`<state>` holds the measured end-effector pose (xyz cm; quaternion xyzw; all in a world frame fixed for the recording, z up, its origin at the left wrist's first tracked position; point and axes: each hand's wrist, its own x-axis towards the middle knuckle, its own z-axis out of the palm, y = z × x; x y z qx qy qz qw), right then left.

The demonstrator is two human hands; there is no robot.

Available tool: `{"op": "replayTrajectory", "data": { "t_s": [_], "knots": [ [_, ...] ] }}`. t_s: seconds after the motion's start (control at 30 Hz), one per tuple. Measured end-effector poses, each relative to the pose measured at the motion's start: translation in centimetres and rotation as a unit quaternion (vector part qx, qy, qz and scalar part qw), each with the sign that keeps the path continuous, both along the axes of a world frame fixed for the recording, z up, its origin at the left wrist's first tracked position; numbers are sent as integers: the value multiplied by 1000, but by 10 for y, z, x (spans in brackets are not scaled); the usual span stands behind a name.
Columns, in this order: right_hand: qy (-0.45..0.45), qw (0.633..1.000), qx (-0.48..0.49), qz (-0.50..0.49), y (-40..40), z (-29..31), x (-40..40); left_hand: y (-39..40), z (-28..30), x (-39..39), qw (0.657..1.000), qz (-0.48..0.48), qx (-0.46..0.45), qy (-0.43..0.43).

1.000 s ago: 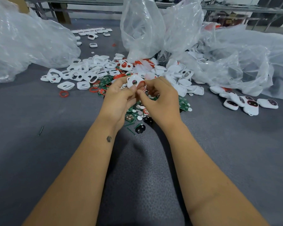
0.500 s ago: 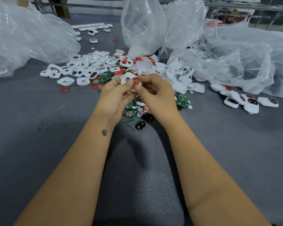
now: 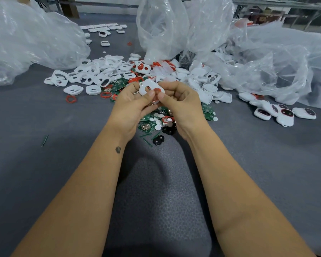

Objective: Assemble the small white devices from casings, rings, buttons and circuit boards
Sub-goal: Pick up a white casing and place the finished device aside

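Head view shows both hands raised over the parts pile on the desk [image 3: 44,173], the left hand [image 3: 132,106] and right hand [image 3: 180,102] with fingers curled, thumbs pinching a white casing [image 3: 146,87] with a red ring [image 3: 157,90] in it.

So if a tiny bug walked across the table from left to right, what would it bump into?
Big plastic bag → red ring → left hand → white casing held up in both hands → right hand → finished devices.
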<state>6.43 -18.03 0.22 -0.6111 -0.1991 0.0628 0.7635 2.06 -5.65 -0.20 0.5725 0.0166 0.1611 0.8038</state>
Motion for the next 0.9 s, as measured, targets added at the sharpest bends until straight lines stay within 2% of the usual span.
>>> {"op": "replayTrajectory", "data": {
  "t_s": [0.1, 0.27, 0.53, 0.6, 0.67, 0.77, 0.9],
  "knots": [
    [-17, 1000, -9, -11, 0, 1, -1, 0, 0, 1, 1000, 13, 7, -7],
    [-82, 989, -76, -93, 8, -3, -3, -3, -3, 2, 999, 48, 0, -7],
    [-179, 969, -149, -86, 8, -7, -7, 2, -3, -2, 999, 41, -11, 2],
    [-140, 979, -117, -93, 8, -5, -5, 1, -3, -2, 999, 38, 0, 2],
    [-62, 992, -66, -89, 6, -2, -3, -1, -3, -2, 1000, 28, 13, -6],
    [59, 998, 28, -23, 1, 2, -2, -3, -2, -2, 999, 20, 23, -14],
    [63, 997, 38, -4, -3, 4, 0, -4, -1, -2, 999, 9, 41, -16]
  ]
}}
